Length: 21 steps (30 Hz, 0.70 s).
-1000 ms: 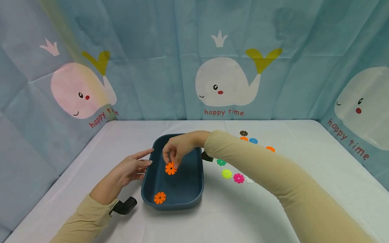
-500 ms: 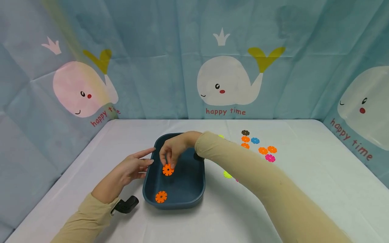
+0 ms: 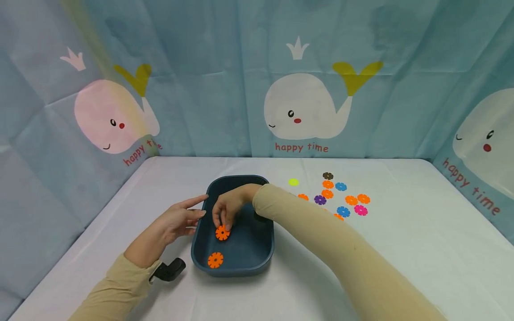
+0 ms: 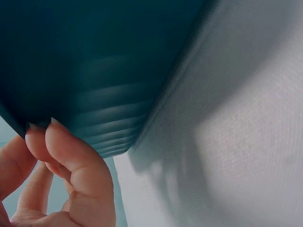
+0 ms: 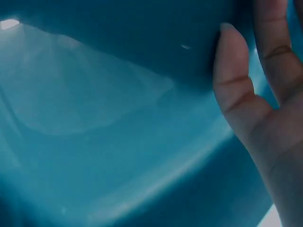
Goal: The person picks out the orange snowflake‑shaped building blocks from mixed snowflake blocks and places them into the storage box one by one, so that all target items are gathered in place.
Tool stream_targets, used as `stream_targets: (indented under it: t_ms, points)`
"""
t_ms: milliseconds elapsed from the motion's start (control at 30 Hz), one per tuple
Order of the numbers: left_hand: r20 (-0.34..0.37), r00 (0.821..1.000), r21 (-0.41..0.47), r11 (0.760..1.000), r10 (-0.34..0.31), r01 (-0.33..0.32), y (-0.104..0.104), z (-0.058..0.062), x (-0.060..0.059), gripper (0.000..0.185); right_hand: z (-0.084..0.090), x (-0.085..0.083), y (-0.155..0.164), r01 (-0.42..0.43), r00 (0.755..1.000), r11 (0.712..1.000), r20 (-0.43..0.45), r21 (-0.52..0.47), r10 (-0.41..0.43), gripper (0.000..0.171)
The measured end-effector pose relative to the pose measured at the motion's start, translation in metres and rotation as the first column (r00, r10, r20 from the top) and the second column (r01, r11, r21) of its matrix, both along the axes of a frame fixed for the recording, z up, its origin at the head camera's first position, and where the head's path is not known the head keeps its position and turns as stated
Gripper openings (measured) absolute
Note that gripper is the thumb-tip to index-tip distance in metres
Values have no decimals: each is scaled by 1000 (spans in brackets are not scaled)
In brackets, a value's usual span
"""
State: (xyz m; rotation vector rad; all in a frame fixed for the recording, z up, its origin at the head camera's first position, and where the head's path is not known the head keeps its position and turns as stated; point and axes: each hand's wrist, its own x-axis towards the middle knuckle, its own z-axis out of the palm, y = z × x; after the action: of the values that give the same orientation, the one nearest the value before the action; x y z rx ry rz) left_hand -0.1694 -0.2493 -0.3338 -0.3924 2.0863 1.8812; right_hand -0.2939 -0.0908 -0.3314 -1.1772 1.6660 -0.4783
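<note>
A dark blue rectangular basin [image 3: 241, 271] stands on the white table in the head view. My right hand [image 3: 230, 208] reaches inside it and pinches an orange snowflake disc [image 3: 222, 233] by its upper edge, close to the basin floor. Whether that disc touches the floor I cannot tell. A second orange snowflake disc [image 3: 215, 260] lies in the near left corner. At the basin's left side, my left hand [image 3: 174, 222] rests its fingertips on the rim and outer wall [image 4: 109, 99]. The right wrist view shows my right fingers [image 5: 232, 66] against the blue interior, but the disc is hidden.
Right of the basin, loose snowflake discs lie scattered, among them purple [image 3: 320, 200], pink [image 3: 361, 210], blue [image 3: 341, 186], brown [image 3: 328, 175] and yellow [image 3: 294, 182] ones. My right sleeve [image 3: 313, 236] covers part of that area. A whale-print curtain [image 3: 217, 111] hangs behind the table.
My right hand has moved slightly left and down into the basin with the orange snowflake disc. The sleeve has shifted, uncovering more discs behind it. My left hand stays at the rim.
</note>
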Motion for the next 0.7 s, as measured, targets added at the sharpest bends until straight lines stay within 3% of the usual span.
stream_targets:
  t_ms: [233, 700]
  points:
    - [-5, 1000, 10, 1000, -17, 17, 0, -1, 0, 61, -11, 2, -4, -31, 999, 999, -38, -11, 30, 18]
    - [-8, 1000, 30, 999, -17, 18, -1, 0, -1, 62, -12, 7, -7, 23, 998, 1000, -54, 9, -22, 21]
